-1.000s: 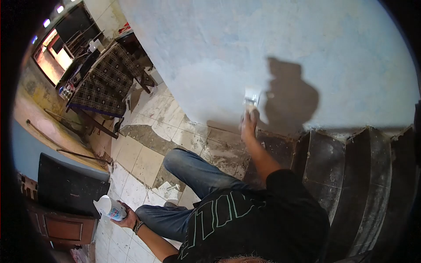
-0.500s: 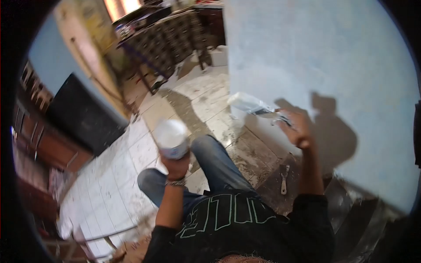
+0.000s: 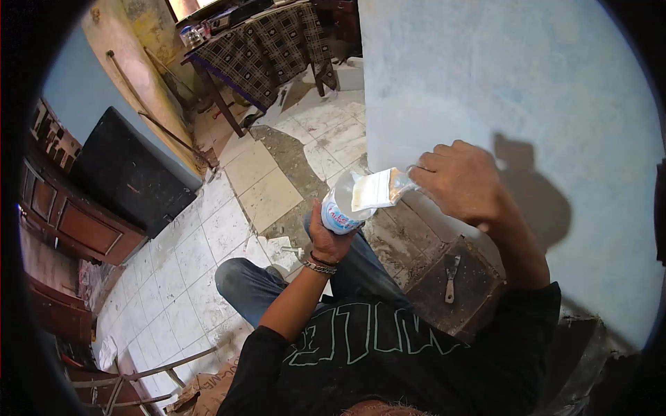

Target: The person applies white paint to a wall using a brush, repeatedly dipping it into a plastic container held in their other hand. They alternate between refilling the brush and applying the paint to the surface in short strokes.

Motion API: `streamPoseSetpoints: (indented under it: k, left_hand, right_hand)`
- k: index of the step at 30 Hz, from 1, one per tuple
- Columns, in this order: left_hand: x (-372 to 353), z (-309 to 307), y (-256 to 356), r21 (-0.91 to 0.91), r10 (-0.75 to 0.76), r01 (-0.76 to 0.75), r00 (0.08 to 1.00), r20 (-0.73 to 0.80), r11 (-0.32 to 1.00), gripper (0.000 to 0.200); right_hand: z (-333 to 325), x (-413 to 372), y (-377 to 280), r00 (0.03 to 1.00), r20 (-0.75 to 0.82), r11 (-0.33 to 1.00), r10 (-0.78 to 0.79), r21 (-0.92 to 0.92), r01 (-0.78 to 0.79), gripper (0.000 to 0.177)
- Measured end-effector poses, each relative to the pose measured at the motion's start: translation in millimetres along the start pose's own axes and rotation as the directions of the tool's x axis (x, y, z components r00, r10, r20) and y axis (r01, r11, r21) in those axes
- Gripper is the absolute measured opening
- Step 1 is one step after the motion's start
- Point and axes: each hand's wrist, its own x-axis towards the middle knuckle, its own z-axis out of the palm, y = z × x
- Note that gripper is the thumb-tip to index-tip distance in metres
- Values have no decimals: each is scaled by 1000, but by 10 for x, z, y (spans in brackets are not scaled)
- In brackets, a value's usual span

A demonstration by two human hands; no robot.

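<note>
My left hand [image 3: 331, 236] is wrapped round a white tub [image 3: 342, 208] with blue and red print, its open mouth tilted up. A wide brush [image 3: 375, 189], coated with white, lies across the tub's mouth. Its handle end is in my right hand [image 3: 458, 179], whose fingers are closed round it. The light blue wall [image 3: 479, 83] stands just beyond my right hand, whose shadow falls on it. How deep the bristles reach into the tub cannot be made out.
A scraper [image 3: 450, 279] lies on a dark brown board [image 3: 479, 277] at the lower right. A cloth-covered table [image 3: 267, 52] stands ahead. At left are a black panel [image 3: 132, 173] and a wooden door [image 3: 87, 222]. Rubble and loose tiles [image 3: 267, 191] lie on the floor.
The brush has moved left, away from the wall, and now meets the tub's mouth. My left hand has brought the tub right, towards the brush.
</note>
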Motion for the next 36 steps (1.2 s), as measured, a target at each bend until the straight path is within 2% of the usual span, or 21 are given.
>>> streamPoseSetpoints:
  k: [4,7,10,13,16,19,22,25,28,34,36]
  left_hand:
    - [52,31,-56,-1,-10,10,999,31,1000,70]
    - [60,-8,-78,36,-12,9,997,72,999,70]
    - [59,-9,-80,50,-23,19,997,78,999,69]
    - [67,-44,-93,51,-18,14,997,73,999,70]
    - [75,-100,-92,85,-14,9,998,56,996,70]
    - [85,-73,-101,110,0,-6,999,55,994,69]
    - [58,-14,-77,101,1,-6,998,57,995,69]
    - [68,-10,-60,82,-2,-2,999,47,997,69]
    - [130,-87,-72,69,-5,1,998,63,998,68]
    - [172,-65,-87,104,11,-17,999,52,994,66]
    - [185,-75,-92,124,25,-31,999,48,992,66]
  right_hand:
    - [118,59,-31,997,32,997,-67,-21,68,8]
    - [236,113,-102,997,64,999,-39,18,38,6]
    - [411,119,-126,995,68,995,-76,66,71,7]
    - [401,87,-73,998,29,997,-61,56,59,6]
    - [416,110,-86,996,61,997,-65,40,63,7]
    - [468,147,-107,984,165,994,-73,86,60,9]
    - [468,94,34,995,92,981,-36,193,18,12]
    - [437,-35,238,993,91,922,68,376,-98,22]
    - [465,-101,317,963,209,850,173,462,-253,30]
    - [404,-86,443,824,520,798,227,386,-463,34]
    - [331,-83,461,778,567,807,269,308,-504,35]
